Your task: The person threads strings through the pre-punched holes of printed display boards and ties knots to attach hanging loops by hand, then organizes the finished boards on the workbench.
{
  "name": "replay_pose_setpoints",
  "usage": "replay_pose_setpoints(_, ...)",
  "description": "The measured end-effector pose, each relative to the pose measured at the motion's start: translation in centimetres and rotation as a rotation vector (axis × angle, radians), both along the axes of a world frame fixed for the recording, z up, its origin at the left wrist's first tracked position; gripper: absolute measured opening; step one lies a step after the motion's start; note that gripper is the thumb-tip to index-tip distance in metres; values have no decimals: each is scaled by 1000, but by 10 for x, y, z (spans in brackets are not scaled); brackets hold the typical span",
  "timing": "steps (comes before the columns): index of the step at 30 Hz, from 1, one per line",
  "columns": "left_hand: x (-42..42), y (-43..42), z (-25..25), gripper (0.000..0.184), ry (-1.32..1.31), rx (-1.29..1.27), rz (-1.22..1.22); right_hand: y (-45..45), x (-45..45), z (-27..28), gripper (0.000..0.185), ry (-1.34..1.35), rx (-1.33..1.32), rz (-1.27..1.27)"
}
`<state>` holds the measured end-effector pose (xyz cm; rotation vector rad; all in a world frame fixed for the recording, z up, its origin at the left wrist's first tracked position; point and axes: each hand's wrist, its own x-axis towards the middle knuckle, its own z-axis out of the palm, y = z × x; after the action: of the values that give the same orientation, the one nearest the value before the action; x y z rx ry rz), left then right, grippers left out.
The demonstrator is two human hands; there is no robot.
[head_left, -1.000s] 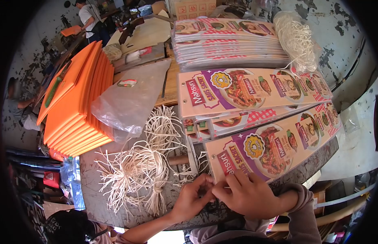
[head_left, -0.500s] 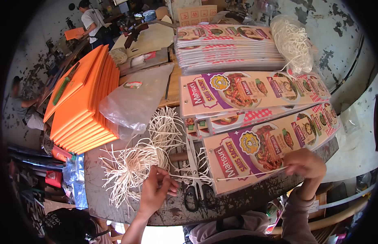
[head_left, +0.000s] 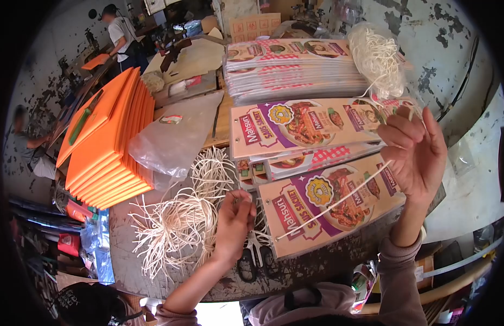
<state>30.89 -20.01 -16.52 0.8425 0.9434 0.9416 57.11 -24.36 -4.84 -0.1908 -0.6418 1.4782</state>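
Note:
A long printed card (head_left: pixel 287 204) in clear plastic lies at the front of the table. From the metal-ringed hole at its lower left, a white cord (head_left: pixel 338 200) runs slantwise up to my right hand (head_left: pixel 417 155). That hand is raised over the card's right end, fingers curled around the cord. My left hand (head_left: pixel 235 220) is closed, fingertips pinched together, left of the card; what they hold, if anything, is hidden. Below it, black-handled scissors (head_left: pixel 255 255) are partly covered by this hand. Beside it lies a bundle of white cords (head_left: pixel 178 223).
Behind are more printed cards (head_left: pixel 295 76) in a stack, with a bag of cord (head_left: pixel 378 60) on top. Orange folded pieces (head_left: pixel 108 146) are piled at left, bearing a green-handled cutter (head_left: pixel 84 120). A plastic bag (head_left: pixel 173 130) lies between. Two people are at far left.
My right hand has risen and moved away over the card, drawing the cord up at a slant. My left hand has shifted right and up, over the scissors, its fingers closing more.

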Motion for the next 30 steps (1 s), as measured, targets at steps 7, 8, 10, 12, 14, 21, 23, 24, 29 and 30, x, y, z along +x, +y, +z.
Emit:
replay_pose_setpoints(7, -10, 3, -27, 15, 294, 392, -126, 35, -42, -9, 18, -1301, 321, -347)
replay_pose_setpoints(8, -9, 1, -26, 15, 294, 393, -124, 38, -49, -19, 19, -1432, 317, -259)
replay_pose_setpoints(10, -10, -3, -22, 18, 333, 335, -182, 34, -69, -30, 20, -1561, 313, -164)
replay_pose_setpoints(12, -9, -4, -23, 20, 359, 371, -159, 29, -84, -36, 8, -2043, 407, -291)
replay_pose_setpoints(14, -8, -4, -24, 20, 264, 326, -163, 34, -83, -49, 10, -2079, 474, -321)
replay_pose_setpoints(21, -8, -6, -13, 25, 70, 83, -225, 36, -87, -60, 12, -2136, 590, -416)
replay_pose_setpoints(23, -7, -7, -9, 25, 69, 74, -217, 35, -88, -54, 12, -2158, 632, -413)
replay_pose_setpoints(24, -7, -7, -8, 26, 69, 70, -210, 35, -88, -53, 16, -2179, 677, -415)
replay_pose_setpoints(29, -10, -6, -10, 28, 18, -25, -213, 33, -91, -53, 17, -2164, 720, -387)
replay_pose_setpoints(30, -9, -6, -10, 29, -3, -44, -198, 32, -92, -52, 17, -2183, 732, -410)
